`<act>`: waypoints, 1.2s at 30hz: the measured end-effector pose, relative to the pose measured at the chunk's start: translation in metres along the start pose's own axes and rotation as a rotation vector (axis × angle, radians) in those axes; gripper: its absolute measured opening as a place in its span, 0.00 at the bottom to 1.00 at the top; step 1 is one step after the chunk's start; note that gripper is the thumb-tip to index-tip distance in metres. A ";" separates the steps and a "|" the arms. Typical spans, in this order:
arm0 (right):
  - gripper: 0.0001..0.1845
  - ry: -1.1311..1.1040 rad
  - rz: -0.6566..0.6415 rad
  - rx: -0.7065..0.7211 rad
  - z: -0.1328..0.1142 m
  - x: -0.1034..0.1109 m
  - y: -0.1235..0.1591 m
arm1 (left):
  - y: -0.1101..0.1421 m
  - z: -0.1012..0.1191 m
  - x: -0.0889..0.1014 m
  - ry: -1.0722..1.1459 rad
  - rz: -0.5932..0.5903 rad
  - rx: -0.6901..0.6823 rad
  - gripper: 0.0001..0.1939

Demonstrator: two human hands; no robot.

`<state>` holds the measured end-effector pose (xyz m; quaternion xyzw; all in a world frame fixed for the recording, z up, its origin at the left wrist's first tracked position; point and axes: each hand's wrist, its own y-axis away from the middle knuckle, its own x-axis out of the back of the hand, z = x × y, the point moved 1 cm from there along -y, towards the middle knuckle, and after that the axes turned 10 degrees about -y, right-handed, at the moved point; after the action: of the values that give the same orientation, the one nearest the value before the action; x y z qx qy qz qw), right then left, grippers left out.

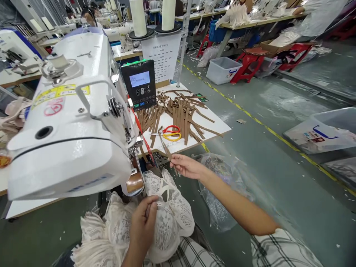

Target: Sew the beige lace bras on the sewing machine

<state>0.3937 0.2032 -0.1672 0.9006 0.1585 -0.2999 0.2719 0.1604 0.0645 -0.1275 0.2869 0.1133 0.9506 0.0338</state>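
Observation:
My right hand (pixel 185 166) pinches a narrow brown strip (pixel 167 151) between thumb and fingertips, just off the front edge of the white tabletop (pixel 217 128). Low in the view, my left hand (pixel 144 220) is closed with its thumb against the curled fingers, gripping a white lace bra (pixel 164 230) on my lap. More white lace pieces (pixel 111 222) lie bunched to the left of that hand. On the tabletop are a pile of brown strips (pixel 182 115) and scissors (pixel 171 133) with red and yellow handles. Beside them stands a white sewing machine (pixel 69 122).
A control panel (pixel 140 83) and thread cones (pixel 138 18) stand behind the machine. A clear plastic bag (pixel 219 196) lies on the floor under my right forearm. Plastic bins (pixel 222 70) and red stools (pixel 249 66) stand farther right. Another person's sleeve (pixel 328 16) shows at upper right.

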 end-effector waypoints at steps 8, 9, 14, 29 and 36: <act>0.16 -0.362 -0.231 -0.114 0.061 -0.039 0.031 | -0.012 0.012 0.005 0.336 -0.264 0.249 0.27; 0.14 -0.368 -0.274 -0.106 0.066 -0.044 0.034 | -0.011 0.013 0.004 0.409 -0.326 0.286 0.27; 0.13 -0.477 -0.267 -0.037 0.088 -0.058 0.045 | -0.003 0.025 0.006 0.553 -0.450 0.238 0.23; 0.17 0.201 0.084 0.292 0.021 -0.091 0.017 | -0.010 0.050 0.045 -0.423 0.257 -0.521 0.16; 0.12 0.708 -0.022 0.451 0.001 -0.112 -0.019 | -0.013 0.038 0.065 -0.713 0.419 -0.305 0.17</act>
<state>0.2980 0.2038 -0.1052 0.9833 0.1821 -0.0017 -0.0064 0.1272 0.0924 -0.0652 0.6054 -0.1077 0.7845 -0.0810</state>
